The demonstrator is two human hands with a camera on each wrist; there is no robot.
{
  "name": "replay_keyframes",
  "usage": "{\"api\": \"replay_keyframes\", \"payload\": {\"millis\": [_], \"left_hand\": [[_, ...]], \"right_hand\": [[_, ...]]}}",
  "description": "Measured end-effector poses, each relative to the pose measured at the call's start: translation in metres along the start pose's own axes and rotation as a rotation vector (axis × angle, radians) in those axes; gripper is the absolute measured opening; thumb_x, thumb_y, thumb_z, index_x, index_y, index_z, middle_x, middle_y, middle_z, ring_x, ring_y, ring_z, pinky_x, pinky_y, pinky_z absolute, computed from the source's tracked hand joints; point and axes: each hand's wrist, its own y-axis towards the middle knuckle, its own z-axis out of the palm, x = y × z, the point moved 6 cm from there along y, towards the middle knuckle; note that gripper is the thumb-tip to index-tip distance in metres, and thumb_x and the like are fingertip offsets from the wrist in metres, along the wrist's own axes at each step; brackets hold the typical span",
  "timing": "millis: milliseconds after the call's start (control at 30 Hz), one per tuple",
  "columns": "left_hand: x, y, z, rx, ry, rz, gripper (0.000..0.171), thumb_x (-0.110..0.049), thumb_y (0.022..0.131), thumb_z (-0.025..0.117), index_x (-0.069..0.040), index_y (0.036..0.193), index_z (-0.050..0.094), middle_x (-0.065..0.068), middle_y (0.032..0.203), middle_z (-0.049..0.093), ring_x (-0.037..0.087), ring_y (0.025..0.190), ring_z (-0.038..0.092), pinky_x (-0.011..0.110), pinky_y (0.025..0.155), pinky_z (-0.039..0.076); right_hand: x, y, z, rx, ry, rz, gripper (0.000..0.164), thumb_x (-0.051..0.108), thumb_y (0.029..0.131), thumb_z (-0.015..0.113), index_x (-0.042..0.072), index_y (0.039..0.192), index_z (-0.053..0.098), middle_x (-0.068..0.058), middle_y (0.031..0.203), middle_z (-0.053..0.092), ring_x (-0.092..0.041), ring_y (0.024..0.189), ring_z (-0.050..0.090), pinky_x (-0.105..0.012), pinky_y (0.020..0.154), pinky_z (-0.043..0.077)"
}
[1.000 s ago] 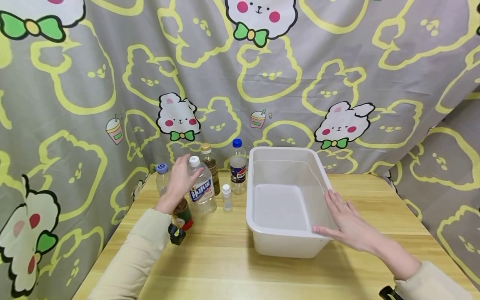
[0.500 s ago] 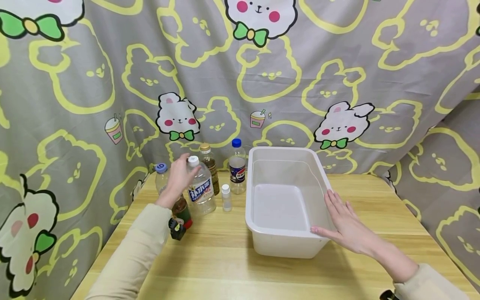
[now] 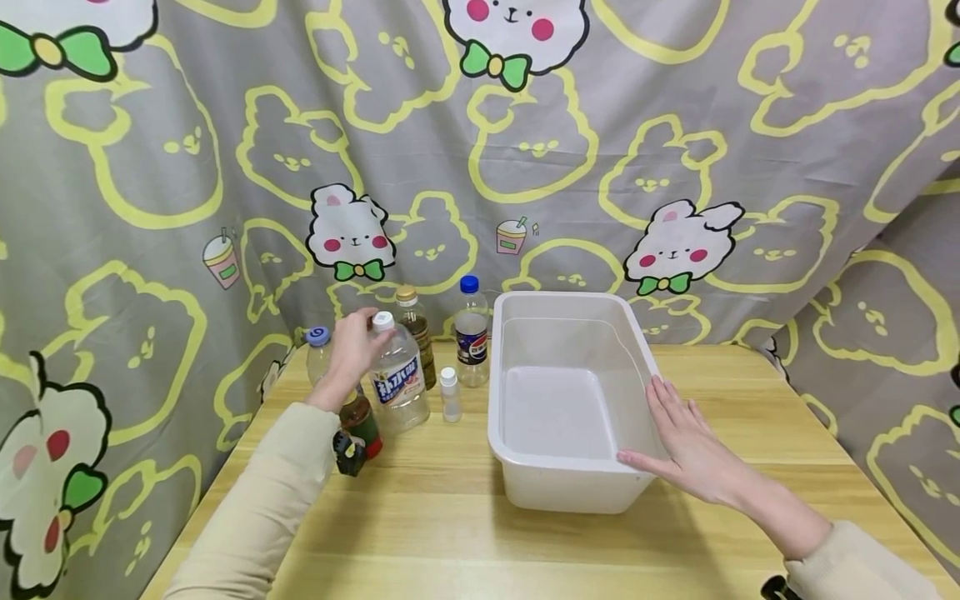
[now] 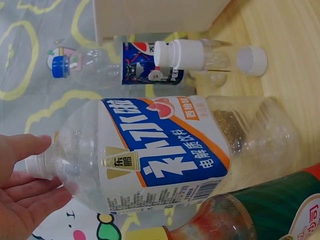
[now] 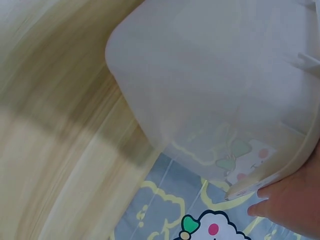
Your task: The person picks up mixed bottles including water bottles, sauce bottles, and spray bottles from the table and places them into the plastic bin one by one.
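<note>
My left hand (image 3: 351, 352) is at the top of a large clear plastic drink bottle (image 3: 400, 385), thumb and fingers round its white cap and neck. The bottle stands upright on the table, its blue, white and orange label facing out (image 4: 165, 145). Partly behind my left wrist is a sauce bottle (image 4: 215, 220) with a yellow cap and green label. My right hand (image 3: 697, 450) rests with straight fingers along the right rim of a white plastic tub (image 3: 577, 487). Nothing lies inside the tub. In the right wrist view, fingers touch the tub's rim (image 5: 300, 167).
Behind the large bottle stand a yellow-capped bottle of brown liquid (image 3: 418, 333) and a blue-capped Pepsi bottle (image 3: 472, 337). A small white-capped bottle (image 3: 450, 398) is beside it. A lilac-capped bottle (image 3: 318, 348) stands left. A patterned curtain (image 3: 555, 167) hangs behind the wooden table (image 3: 420, 517).
My left hand has come in closer on the large bottle's cap, fingers now drawn round it. The bottle, the tub and my right hand keep their places.
</note>
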Motion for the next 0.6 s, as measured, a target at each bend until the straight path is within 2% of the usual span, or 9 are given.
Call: {"api": "replay_keyframes", "payload": {"millis": [267,600], "left_hand": [[-0.005,0.0,-0.007,-0.006,-0.024,0.01,0.037,-0.008,0.079,0.065,0.012,0.109,0.054,0.025,0.097,0.06,0.032,0.084,0.059,0.039,0.073,0.049],[-0.027,-0.001,-0.027,-0.045,-0.011,0.046,0.034,-0.009,0.079,0.066,0.009,0.106,0.057,0.023,0.094,0.062,0.031,0.083,0.06,0.039,0.073,0.049]], "right_hand": [[0.0,0.001,0.0,0.009,0.0,0.007,0.094,0.052,0.082,0.053,-0.012,0.136,0.011,-0.026,0.143,0.002,-0.035,0.131,-0.001,-0.052,0.103,0.0],[0.002,0.0,-0.002,0.012,0.004,0.008,0.094,0.052,0.082,0.053,-0.012,0.136,0.009,-0.027,0.142,0.001,-0.035,0.131,-0.001,-0.051,0.103,-0.001]]}}
